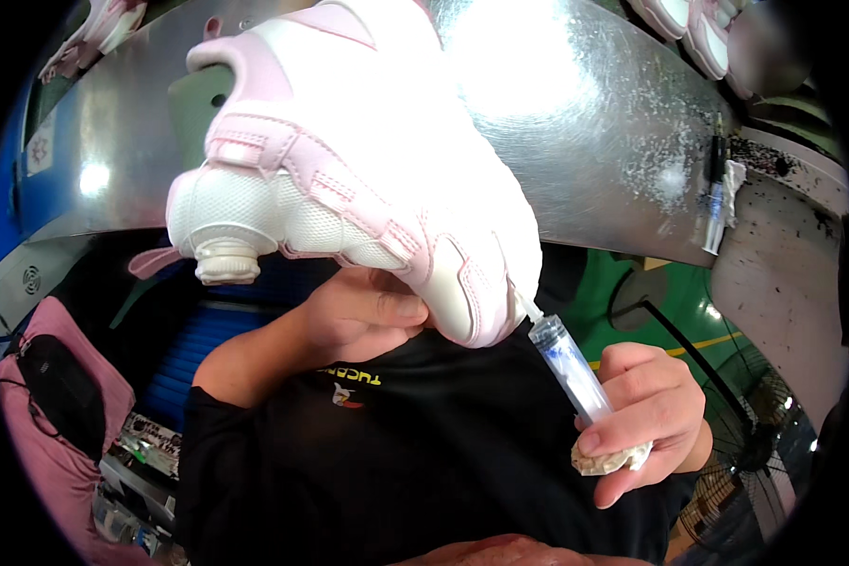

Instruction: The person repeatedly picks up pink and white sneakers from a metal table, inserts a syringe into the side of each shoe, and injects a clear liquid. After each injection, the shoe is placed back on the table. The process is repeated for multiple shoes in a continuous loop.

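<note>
A white and pink sneaker (349,151) hangs over the near edge of the metal table, its toe pointing toward me. A grey-green insert with a dark hole (196,106) shows in its opening. My left hand (363,311) is closed on the sneaker's underside near the toe, thumb in sight, other fingers partly hidden. In my right hand (646,410) is a clear plastic syringe (571,368) with blue marks. Its narrow tip meets the seam at the toe's edge. A crumpled off-white wad (611,459) sits at the syringe's rear end, under my fingers.
The shiny metal table (575,189) carries a patch of white residue (670,177). A second syringe (715,212) lies near its right end. More pink and white shoes (693,33) stand at the upper right. A floor fan (755,453) is at the lower right, pink cloth (57,481) at left.
</note>
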{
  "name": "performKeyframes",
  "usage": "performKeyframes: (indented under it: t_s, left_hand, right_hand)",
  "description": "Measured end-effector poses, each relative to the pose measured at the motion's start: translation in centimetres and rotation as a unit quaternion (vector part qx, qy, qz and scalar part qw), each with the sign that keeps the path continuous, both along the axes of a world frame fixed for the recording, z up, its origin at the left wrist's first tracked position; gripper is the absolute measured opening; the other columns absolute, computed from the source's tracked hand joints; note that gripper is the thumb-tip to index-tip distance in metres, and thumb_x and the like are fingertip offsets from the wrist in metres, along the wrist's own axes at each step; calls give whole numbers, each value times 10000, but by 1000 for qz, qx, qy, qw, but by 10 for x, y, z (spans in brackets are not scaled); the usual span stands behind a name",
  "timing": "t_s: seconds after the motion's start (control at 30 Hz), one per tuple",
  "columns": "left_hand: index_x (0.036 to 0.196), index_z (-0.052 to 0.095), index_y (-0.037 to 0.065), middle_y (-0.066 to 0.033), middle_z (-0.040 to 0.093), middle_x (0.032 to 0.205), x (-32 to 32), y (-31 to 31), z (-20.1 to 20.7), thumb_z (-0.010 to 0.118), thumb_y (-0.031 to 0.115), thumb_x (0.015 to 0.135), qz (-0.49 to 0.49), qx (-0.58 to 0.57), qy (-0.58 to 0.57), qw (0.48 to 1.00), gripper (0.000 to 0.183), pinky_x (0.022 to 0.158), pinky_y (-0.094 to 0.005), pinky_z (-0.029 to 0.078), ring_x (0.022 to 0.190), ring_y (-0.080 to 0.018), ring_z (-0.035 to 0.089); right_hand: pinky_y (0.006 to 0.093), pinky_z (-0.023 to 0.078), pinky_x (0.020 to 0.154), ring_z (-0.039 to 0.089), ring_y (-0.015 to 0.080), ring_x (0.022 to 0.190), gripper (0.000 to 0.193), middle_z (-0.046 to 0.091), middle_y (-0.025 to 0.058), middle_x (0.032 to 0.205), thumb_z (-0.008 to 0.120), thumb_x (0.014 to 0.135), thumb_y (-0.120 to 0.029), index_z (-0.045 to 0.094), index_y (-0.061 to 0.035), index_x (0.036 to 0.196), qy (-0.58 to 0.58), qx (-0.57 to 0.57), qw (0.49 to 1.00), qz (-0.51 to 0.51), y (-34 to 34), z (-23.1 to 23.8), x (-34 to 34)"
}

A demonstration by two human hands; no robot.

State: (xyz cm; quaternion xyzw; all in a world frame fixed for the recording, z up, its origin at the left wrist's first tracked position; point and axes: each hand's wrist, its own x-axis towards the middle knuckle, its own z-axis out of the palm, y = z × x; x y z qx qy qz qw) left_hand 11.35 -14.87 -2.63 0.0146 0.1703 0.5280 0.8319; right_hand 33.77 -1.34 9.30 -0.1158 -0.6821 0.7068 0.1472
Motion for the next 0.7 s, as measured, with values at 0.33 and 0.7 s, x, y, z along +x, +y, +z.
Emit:
performKeyframes:
  t_s: [0.33, 0.7]
  left_hand:
    - [1264, 476, -12, -146, 530, 1258, 20, 48, 3, 492, 83, 914, -13, 96, -48, 994, 363, 1030, -417, 371, 1188, -274, 496]
    - [1193, 554, 45, -82, 594, 1160, 29, 62, 2, 539, 89, 913, -15, 55, -30, 998, 283, 963, -342, 432, 1095, -192, 550]
  right_hand:
    - [270, 262, 442, 404, 129, 477, 368, 649, 7, 739, 795, 702, -282, 665, -29, 934, -69, 144, 987, -31, -3, 29, 11]
    - [257, 239, 422, 322, 117, 459, 339, 543, -17, 631, 793, 696, -280, 669, -36, 897, -104, 264, 958, -52, -12, 28, 11]
